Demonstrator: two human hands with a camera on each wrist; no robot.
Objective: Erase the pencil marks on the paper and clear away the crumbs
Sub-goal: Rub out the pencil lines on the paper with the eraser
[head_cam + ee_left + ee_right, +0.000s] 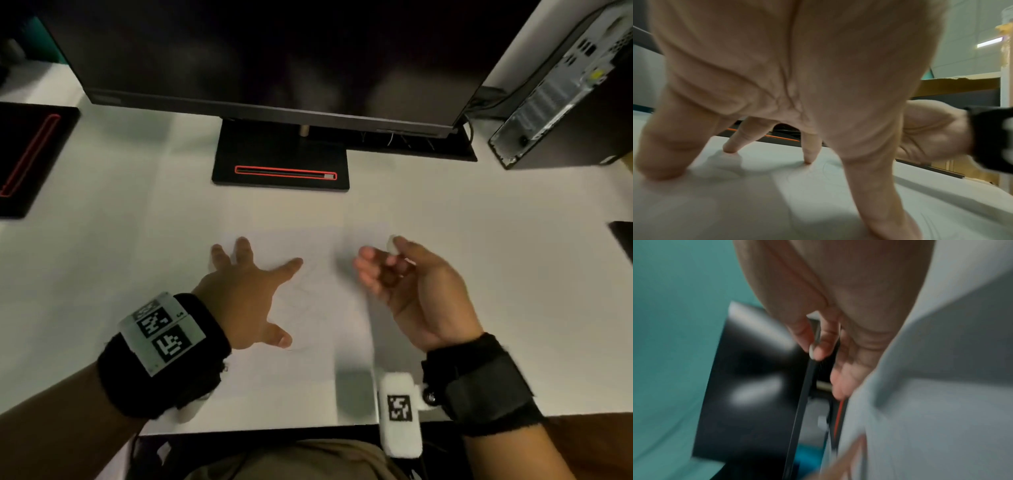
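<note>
A white sheet of paper [318, 308] with faint pencil marks [308, 274] lies on the white desk in front of me. My left hand [246, 291] presses on the paper's left part with its fingers spread and straight; the fingertips [807, 160] touch the sheet. My right hand [400, 274] hovers over the paper's right edge, palm turned left, and pinches a small white eraser [392, 245] between thumb and forefinger. The eraser [813, 347] shows blurred in the right wrist view. No crumbs can be made out.
A dark monitor [274, 61] on a black stand [281, 164] is at the back of the desk. A computer tower [565, 96] stands at the back right, a black pad [30, 154] at the left. The desk's front edge [274, 431] is near my body.
</note>
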